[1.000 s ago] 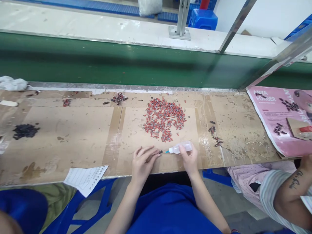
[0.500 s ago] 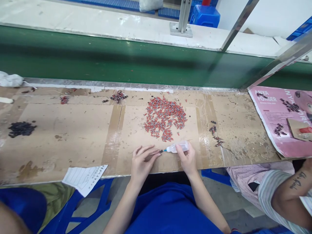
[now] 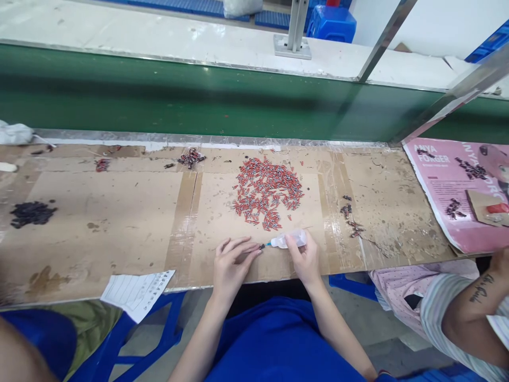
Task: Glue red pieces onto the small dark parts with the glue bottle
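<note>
My left hand is closed in a pinch on a small black part, held just above the cardboard near the table's front edge. In my right hand is a clear plastic squeeze bottle, lying almost level with its thin blue tip pointing left. The tip meets or nearly meets the black part; I cannot tell which. Beyond both hands a wide pile of small red-and-silver parts lies spread on the cardboard.
Cardboard covers the table. A heap of black pieces lies at left, dark red clusters behind. A paper slip overhangs the front edge. A pink poster lies at right. People sit on both sides; a green panel runs behind.
The camera view has shifted slightly. My hands, the bottle and the black part keep almost the same places relative to each other.
</note>
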Demonstrator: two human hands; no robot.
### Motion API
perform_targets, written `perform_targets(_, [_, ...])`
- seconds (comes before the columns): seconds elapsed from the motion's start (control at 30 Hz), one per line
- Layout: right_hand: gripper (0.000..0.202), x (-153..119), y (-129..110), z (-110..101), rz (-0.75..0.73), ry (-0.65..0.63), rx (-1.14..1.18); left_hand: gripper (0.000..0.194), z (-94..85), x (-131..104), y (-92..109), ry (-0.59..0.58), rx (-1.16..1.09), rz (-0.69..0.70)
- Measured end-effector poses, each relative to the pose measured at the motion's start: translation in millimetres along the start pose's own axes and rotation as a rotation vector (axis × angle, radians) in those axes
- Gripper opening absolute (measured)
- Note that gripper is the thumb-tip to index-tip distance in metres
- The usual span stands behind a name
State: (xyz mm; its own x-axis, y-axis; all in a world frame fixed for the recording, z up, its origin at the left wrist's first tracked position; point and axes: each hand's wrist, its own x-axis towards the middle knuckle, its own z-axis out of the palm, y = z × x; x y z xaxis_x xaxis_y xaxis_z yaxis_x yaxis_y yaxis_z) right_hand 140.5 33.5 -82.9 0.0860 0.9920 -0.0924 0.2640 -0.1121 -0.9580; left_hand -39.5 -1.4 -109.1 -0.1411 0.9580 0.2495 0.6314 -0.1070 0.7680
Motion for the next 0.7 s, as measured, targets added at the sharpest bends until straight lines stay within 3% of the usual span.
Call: perform_targets(0.7, [0.024, 0.2, -2.3, 0.4, 0.006, 0.01, 0.009, 0.006, 0.5, -1.2, 2.8, 0.026, 0.021, 0.008])
